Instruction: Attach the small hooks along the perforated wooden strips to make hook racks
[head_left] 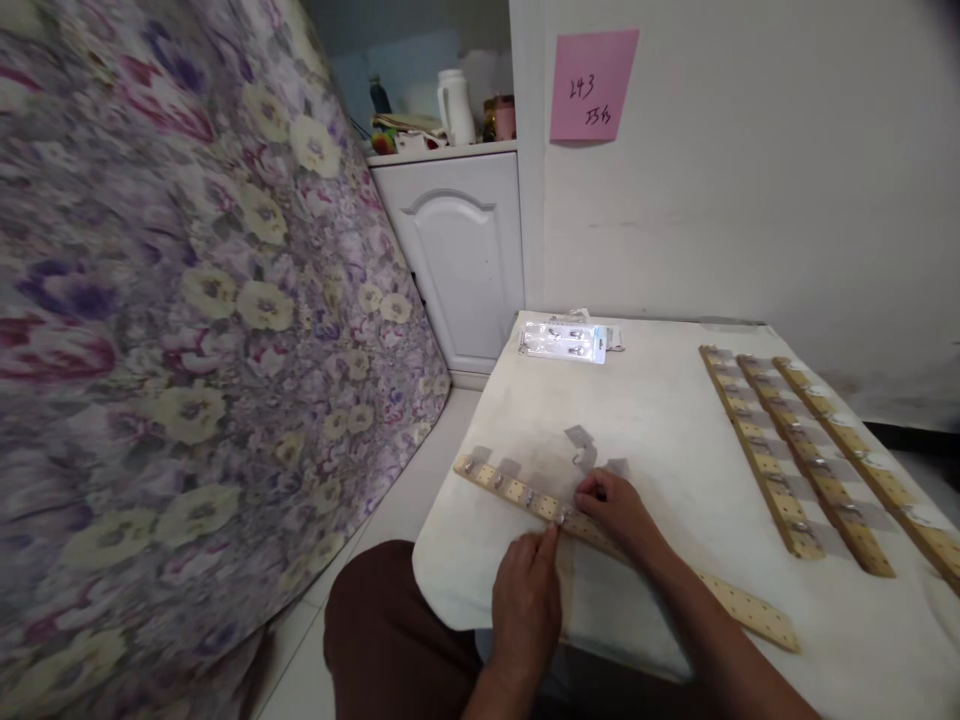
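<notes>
A long wooden strip (pixel 517 490) with rows of small holes lies slanted across the near part of the table. Several small metal pieces with clear plastic tabs are set along its left half. My left hand (pixel 527 600) is closed at the strip's near edge, its fingertips against a metal piece (pixel 562 516). Just above the strip, my right hand (pixel 619 508) is closed in a pinch beside that same piece; whatever is between its fingertips is too small to make out. Loose clear plastic pieces (pixel 579 436) lie beyond my right hand.
Three similar wooden strips (pixel 757 450) with clear-tabbed pieces lie along the table's right side. Clear blister packs (pixel 564 342) rest at the back left of the white table (pixel 637 390). A floral curtain (pixel 225 350) hangs at left; a white cabinet (pixel 465 260) stands behind.
</notes>
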